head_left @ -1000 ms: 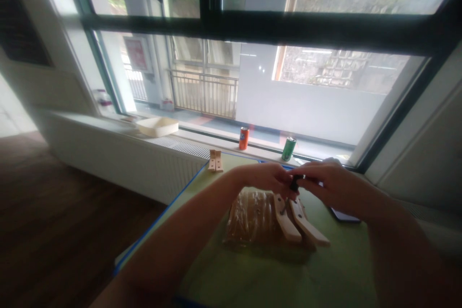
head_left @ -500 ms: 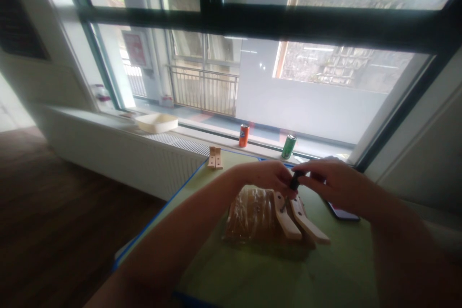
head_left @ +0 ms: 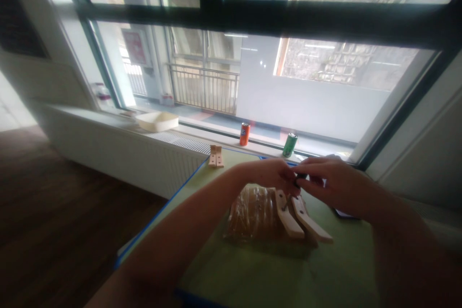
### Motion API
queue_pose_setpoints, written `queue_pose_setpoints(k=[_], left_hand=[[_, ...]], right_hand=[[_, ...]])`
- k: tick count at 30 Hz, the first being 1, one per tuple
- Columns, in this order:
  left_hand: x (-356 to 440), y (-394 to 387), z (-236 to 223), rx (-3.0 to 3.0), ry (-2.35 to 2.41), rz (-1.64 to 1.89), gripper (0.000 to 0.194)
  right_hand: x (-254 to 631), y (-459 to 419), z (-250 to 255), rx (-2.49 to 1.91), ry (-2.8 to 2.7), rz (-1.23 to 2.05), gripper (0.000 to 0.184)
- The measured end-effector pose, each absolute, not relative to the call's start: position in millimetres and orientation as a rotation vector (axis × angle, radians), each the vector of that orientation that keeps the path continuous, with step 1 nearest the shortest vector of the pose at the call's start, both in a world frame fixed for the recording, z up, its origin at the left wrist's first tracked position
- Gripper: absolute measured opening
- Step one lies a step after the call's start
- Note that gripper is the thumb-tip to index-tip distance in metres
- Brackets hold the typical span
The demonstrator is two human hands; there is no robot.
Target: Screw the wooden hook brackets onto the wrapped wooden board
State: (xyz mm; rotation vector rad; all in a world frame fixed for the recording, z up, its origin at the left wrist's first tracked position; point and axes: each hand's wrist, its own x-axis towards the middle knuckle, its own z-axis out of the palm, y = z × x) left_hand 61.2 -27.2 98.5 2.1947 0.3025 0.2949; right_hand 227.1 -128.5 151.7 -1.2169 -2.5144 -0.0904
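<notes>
My left hand [head_left: 272, 177] and my right hand [head_left: 330, 180] meet above a brown plastic-wrapped bundle [head_left: 252, 214] on the green table [head_left: 252, 269]. Between their fingertips is a small black-handled tool [head_left: 298, 181], its thin shaft pointing down at two pale wooden pieces [head_left: 301, 215] that lie side by side on the bundle. My right hand's fingers are closed round the black handle. My left hand's fingers are pinched beside it, at the top of the wooden pieces; what they hold is hidden.
Two more small wooden pieces [head_left: 215, 157] lie at the table's far left corner. An orange can [head_left: 244, 134] and a green can [head_left: 289, 145] stand on the window sill, with a white tray [head_left: 157, 121] further left. A dark phone [head_left: 344, 213] lies behind my right wrist.
My hands stay together over the wooden pieces. My right hand has shifted slightly on the black handle, fingers turning. The view has tilted a little.
</notes>
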Motion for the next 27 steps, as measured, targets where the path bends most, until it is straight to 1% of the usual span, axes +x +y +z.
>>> queue_pose_setpoints(k=[3, 5, 8, 10, 14, 17, 19, 23, 24, 25, 27], left_hand=[[60.5, -27.8, 99.8, 2.219, 0.326, 0.265, 0.023], [60.3, -27.3, 99.6, 2.251, 0.323, 0.242, 0.023], [60.8, -25.5, 97.5, 2.271, 0.327, 0.238, 0.02], [61.1, -24.4, 96.6, 2.258, 0.329, 0.257, 0.019], [60.6, -24.1, 98.2, 2.292, 0.334, 0.303, 0.017], [60.2, -23.9, 99.3, 2.327, 0.326, 0.286, 0.018], [60.1, -23.4, 98.8, 2.326, 0.294, 0.265, 0.02], [60.2, -22.5, 97.6, 2.355, 0.261, 0.24, 0.021], [60.1, -22.5, 97.7, 2.371, 0.266, 0.247, 0.02], [60.0, -22.7, 98.0, 2.385, 0.274, 0.262, 0.02], [59.8, -23.2, 98.7, 2.396, 0.287, 0.301, 0.02]], right_hand=[[235.2, -124.7, 150.0, -1.231, -2.506, -0.116, 0.024], [238.2, -119.5, 147.0, -1.344, -2.492, -0.182, 0.023], [236.0, -112.8, 142.4, -1.56, -2.444, -0.343, 0.038], [231.3, -111.8, 141.2, -1.613, -2.407, -0.404, 0.043], [226.4, -118.8, 145.3, -1.446, -2.444, -0.223, 0.029], [232.1, -124.6, 148.9, -1.306, -2.52, -0.116, 0.026], [237.6, -124.3, 148.6, -1.321, -2.553, -0.137, 0.028], [238.5, -116.0, 142.7, -1.613, -2.434, -0.399, 0.048], [235.7, -114.1, 141.4, -1.654, -2.396, -0.44, 0.05], [232.1, -113.0, 140.7, -1.66, -2.37, -0.443, 0.048], [224.8, -113.9, 141.1, -1.595, -2.357, -0.349, 0.037]])
